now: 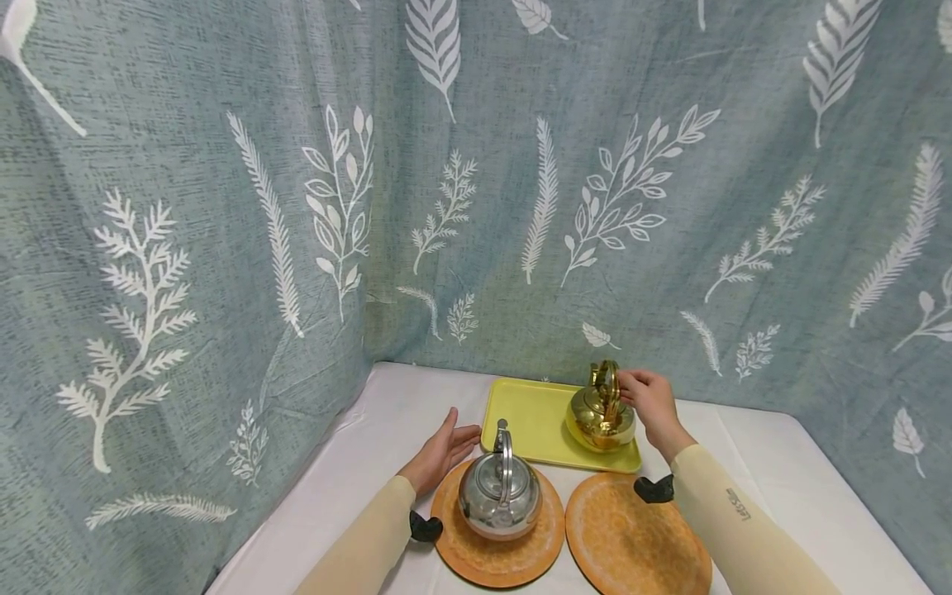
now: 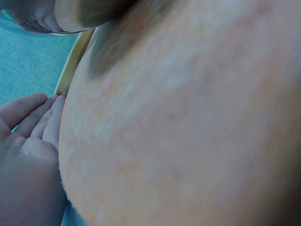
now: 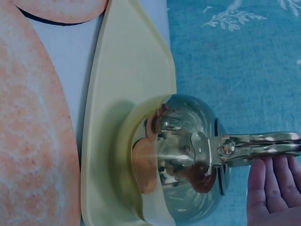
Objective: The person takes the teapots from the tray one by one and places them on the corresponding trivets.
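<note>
A gold kettle (image 1: 600, 415) stands upright on a yellow tray (image 1: 531, 423), at the tray's end farthest from the silver kettle (image 1: 500, 492). Its handle (image 1: 607, 382) is raised straight up over the lid. The right hand (image 1: 651, 400) is at that handle. In the right wrist view the fingers (image 3: 275, 181) lie nearly straight alongside the gold handle (image 3: 259, 146), just beside it and seemingly touching it, and do not close round it; the thumb is out of sight there. In the head view the hand sits against the handle's top, fingers lightly bent, but whether it grips cannot be told.

The left hand (image 1: 442, 453) rests on the desk (image 1: 387, 430) beside the silver kettle, on the side away from the gold kettle, palm turned toward the silver kettle. Its fingers are straight, close together and hold nothing. In the left wrist view the fingers (image 2: 33, 123) lie right against the edge of the round orange mat (image 2: 188, 132) under the silver kettle.

The silver kettle stands upright on that orange mat (image 1: 497, 555), handle raised, just in front of the tray. A second orange mat (image 1: 638, 537) lies next to the first, touching or nearly so, in front of the gold kettle, with nothing on it. A white cloth covers the desk, and a grey-green curtain (image 1: 223, 207) printed with white leaves hangs behind the tray.
</note>
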Available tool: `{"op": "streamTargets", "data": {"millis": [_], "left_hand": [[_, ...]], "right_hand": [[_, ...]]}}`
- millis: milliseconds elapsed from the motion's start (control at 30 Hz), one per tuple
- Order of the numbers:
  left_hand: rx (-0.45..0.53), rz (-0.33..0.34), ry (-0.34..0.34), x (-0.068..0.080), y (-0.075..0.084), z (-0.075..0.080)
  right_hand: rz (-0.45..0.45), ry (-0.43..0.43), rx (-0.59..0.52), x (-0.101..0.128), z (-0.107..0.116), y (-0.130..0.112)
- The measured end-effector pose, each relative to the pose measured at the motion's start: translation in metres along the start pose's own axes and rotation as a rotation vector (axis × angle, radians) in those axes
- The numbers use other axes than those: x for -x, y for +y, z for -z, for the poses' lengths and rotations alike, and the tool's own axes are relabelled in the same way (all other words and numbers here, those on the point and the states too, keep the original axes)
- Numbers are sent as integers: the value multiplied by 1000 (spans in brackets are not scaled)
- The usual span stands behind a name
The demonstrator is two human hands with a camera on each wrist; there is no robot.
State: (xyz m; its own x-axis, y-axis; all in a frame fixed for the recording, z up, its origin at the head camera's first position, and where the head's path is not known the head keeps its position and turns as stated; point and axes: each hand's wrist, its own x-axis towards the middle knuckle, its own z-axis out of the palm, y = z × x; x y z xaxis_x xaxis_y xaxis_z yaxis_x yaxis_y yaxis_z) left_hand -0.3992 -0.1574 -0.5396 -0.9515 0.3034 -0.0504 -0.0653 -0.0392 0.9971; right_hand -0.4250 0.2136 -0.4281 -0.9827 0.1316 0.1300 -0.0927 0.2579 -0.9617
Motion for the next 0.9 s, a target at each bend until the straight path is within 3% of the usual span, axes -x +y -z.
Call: {"op": "streamTargets", "data": {"millis": [900], "left_hand": [[-20, -9, -21, 1, -4, 3]], "right_hand": [[-35, -25, -54, -2, -6, 0]]}}
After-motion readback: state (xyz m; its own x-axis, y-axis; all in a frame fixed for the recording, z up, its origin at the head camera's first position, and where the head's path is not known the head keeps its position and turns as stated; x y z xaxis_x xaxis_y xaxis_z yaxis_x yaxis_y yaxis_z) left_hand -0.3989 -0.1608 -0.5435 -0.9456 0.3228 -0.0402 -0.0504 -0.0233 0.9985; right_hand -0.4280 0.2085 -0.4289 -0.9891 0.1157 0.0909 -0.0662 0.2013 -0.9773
